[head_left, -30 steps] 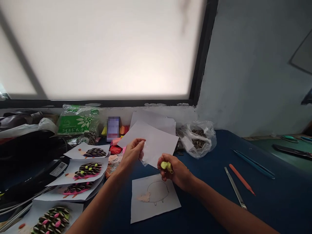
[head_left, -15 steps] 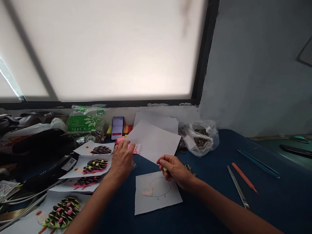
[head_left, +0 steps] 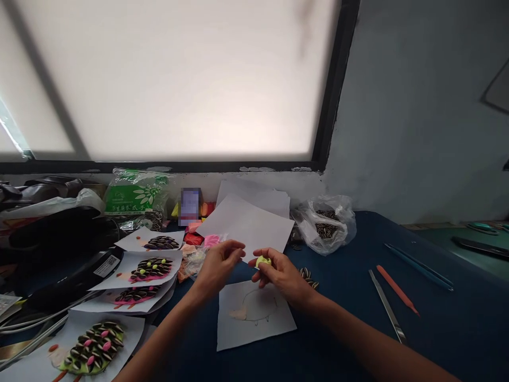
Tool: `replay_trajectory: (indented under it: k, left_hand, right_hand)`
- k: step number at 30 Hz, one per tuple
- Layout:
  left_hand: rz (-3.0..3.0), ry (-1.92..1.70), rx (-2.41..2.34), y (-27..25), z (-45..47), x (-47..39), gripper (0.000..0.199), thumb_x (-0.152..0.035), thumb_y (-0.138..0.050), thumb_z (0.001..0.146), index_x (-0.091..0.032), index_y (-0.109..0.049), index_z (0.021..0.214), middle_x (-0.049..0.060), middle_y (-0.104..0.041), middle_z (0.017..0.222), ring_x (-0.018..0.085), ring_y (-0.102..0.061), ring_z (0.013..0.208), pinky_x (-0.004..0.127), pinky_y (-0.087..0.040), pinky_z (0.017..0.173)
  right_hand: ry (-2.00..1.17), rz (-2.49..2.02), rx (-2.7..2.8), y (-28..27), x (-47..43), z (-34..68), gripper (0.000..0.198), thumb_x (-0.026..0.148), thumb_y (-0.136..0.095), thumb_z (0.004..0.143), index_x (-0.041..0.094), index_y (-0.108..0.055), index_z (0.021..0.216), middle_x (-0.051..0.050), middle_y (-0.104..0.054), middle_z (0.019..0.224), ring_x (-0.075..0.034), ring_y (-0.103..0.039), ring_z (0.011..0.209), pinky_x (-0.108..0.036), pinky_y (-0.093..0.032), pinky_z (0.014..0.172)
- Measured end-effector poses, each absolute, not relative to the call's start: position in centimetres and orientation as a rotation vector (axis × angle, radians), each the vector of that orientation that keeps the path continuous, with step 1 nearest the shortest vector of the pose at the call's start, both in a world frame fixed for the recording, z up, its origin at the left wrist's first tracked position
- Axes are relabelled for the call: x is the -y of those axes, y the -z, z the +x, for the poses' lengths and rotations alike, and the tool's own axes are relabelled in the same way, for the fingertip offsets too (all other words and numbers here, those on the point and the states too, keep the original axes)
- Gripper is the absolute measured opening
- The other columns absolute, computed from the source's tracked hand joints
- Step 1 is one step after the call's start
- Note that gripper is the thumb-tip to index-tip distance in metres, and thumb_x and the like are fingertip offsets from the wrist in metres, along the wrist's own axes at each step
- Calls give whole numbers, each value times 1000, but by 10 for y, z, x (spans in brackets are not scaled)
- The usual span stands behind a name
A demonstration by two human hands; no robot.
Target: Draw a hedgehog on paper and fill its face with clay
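Note:
In my right hand (head_left: pixel 283 275) is a small lump of yellow-green modelling clay (head_left: pixel 263 261), held between thumb and fingers. My left hand (head_left: pixel 218 266) hovers just left of it, fingers bent and thumb a little apart, with nothing visible between them. Below both hands lies a white sheet with a hedgehog outline (head_left: pixel 254 331); its snout is filled with pale peach clay (head_left: pixel 238 314). A few striped sunflower seeds (head_left: pixel 307 276) rest beside my right wrist.
Finished seed-and-clay hedgehog cards (head_left: pixel 95 347) line the left side. Behind are clay packs (head_left: pixel 194 239), a phone (head_left: pixel 190 206), blank paper (head_left: pixel 250 223) and a bag of seeds (head_left: pixel 326 225). At right lie a metal blade (head_left: pixel 386 305), an orange tool (head_left: pixel 396 289) and blue tweezers (head_left: pixel 419 266).
My left hand has moved right, from above the clay packs to beside my right hand. The yellow-green clay in my right hand now shows more fully.

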State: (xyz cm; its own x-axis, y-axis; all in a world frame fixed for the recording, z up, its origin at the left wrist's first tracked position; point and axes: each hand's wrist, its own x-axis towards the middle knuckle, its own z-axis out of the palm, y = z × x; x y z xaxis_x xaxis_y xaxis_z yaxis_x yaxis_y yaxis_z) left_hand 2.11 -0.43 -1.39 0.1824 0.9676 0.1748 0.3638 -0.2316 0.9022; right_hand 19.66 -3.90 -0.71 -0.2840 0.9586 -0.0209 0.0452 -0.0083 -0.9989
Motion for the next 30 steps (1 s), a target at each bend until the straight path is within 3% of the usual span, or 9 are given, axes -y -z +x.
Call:
replay_trajectory:
  k: [4, 10, 15, 21, 26, 30]
  left_hand:
    - [1291, -865, -958, 7, 34, 8, 45, -51, -65, 79, -14, -63, 104, 9, -70, 96, 19, -68, 80, 35, -54, 80]
    - [1326, -622, -620, -3, 28, 12, 43, -50, -63, 83, -12, -69, 103, 10, -71, 92, 18, -67, 83, 30, -53, 81]
    - [1268, -699, -654, 4, 20, 7, 38, -44, -74, 75, -11, -72, 94, 7, -71, 82, 13, -65, 72, 26, -53, 75]
    - [1194, -674, -741, 7, 15, 6, 44, -53, -70, 76, -10, -72, 84, 9, -71, 74, 17, -68, 70, 30, -54, 74]
    - [1199, -623, -625, 8, 18, 8, 42, -43, -74, 75, -11, -70, 103, 11, -72, 97, 20, -67, 89, 36, -49, 92]
    - [1181, -636, -657, 14, 17, 8, 58, -41, -77, 73, -15, -60, 122, 7, -73, 87, 19, -69, 76, 35, -53, 80]
  right_hand:
    - [-1167, -1062, 1676, 9, 41, 198, 15, 26, -54, 92, 17, -61, 102, 2, -59, 73, -11, -56, 60, -24, -44, 58]
    - [-668, -1115, 1939, 4, 39, 197, 4, 23, -63, 87, 20, -66, 87, -1, -58, 86, -13, -52, 71, -25, -42, 62]
    - [-833, -1189, 1891, -8, 42, 191, 21, 18, -72, 77, 18, -58, 92, 2, -58, 77, -11, -50, 62, -23, -42, 55]
    - [-852, -1149, 1827, -3, 43, 195, 4, 20, -62, 85, 18, -63, 88, 2, -59, 75, -11, -51, 63, -23, -42, 57]
    - [-795, -1161, 1750, 12, 42, 200, 6, 21, -68, 80, 19, -64, 85, 1, -60, 81, -10, -45, 61, -24, -40, 57]
    - [-900, -1113, 1809, 11, 39, 203, 20, 23, -71, 79, 23, -70, 99, 0, -60, 84, -13, -46, 66, -26, -41, 62]
